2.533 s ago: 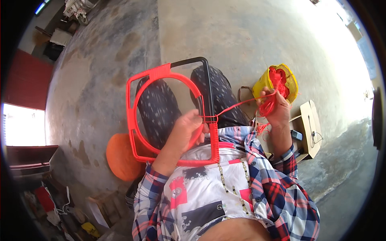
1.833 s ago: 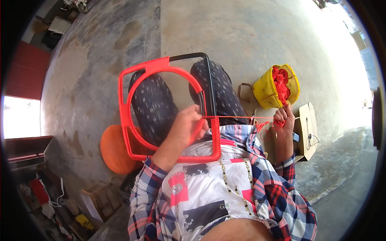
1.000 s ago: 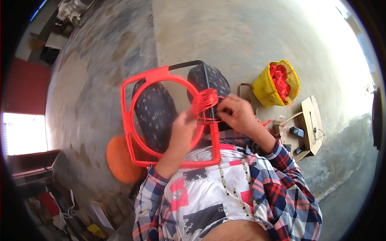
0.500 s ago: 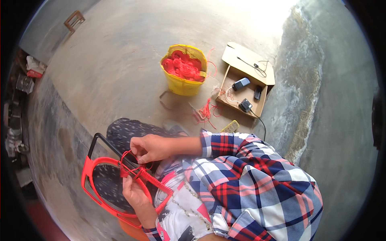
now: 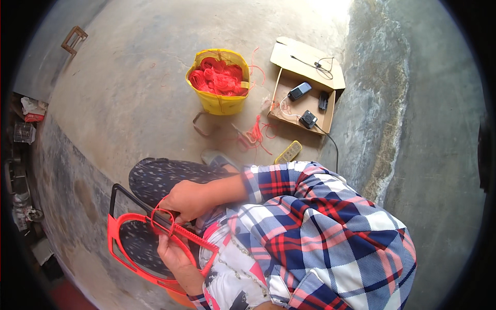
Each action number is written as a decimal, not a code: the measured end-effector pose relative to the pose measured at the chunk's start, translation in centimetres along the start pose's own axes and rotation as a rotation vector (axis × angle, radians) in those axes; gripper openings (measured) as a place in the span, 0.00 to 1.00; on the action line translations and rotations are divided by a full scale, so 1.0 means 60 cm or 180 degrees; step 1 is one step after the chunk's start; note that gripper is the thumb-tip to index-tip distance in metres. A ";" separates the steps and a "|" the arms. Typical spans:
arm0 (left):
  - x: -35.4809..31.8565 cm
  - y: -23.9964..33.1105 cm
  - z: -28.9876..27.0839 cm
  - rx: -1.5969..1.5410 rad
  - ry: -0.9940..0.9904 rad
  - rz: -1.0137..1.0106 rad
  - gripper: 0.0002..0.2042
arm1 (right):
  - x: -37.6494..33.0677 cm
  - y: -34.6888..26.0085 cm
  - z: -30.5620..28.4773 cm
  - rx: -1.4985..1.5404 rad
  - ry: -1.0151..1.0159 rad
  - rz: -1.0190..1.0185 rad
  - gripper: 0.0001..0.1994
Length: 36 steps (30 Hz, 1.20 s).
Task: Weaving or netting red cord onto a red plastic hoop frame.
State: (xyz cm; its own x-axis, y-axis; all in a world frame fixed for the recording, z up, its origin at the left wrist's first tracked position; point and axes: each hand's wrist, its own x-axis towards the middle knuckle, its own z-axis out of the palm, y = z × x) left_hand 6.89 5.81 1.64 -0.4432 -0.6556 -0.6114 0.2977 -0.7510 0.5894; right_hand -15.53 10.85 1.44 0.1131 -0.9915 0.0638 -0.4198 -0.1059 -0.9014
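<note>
Across my lap lies a red plastic frame (image 5: 119,251) with a large oval opening and a ribbed straight edge. A black bar (image 5: 135,198) runs along its far side. My left hand (image 5: 178,261) closes on the ribbed side of the frame, thumb raised near the wound red cord. Just above it, my right hand (image 5: 188,201) is closed with its fingers bent down to the bar. Thin red cord (image 5: 159,213) loops out beside those fingers and around the bar; the right fingertips are partly hidden.
A yellow bag (image 5: 222,105) full of red cord bundles stands on the floor ahead. To its right, an open cardboard box (image 5: 299,125) holds black devices and cables. Loose red cord (image 5: 257,132) and a yellow power strip (image 5: 288,153) lie nearer. A small wooden stool (image 5: 74,40) is far left.
My right hand has turned over and moved slightly down and left, its fingers now pointing down behind the bar. The red cord has opened into a wider loop. My left hand keeps its hold.
</note>
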 end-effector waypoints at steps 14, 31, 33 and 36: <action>-0.011 -0.002 0.025 -0.0069 -0.0411 0.0142 0.13 | -0.016 0.027 -0.041 0.2679 -0.0153 0.0141 0.07; -0.027 0.000 0.017 0.0630 -0.0393 0.0572 0.05 | -0.015 -0.070 -0.023 0.2097 -0.0108 0.1633 0.09; -0.030 0.000 0.018 0.0683 -0.0387 0.0571 0.05 | -0.012 -0.070 0.008 0.2140 -0.0321 0.1445 0.05; -0.028 -0.002 0.011 0.0698 -0.0413 0.0525 0.04 | -0.001 -0.071 -0.007 0.2419 -0.0097 0.1439 0.04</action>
State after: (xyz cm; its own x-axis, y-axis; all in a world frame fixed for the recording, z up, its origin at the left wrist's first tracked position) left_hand 7.03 7.08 2.93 -0.5125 -0.7410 -0.4338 0.1911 -0.5910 0.7837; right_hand -14.11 11.31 5.43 0.1097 -0.9229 -0.3692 0.2808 0.3851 -0.8791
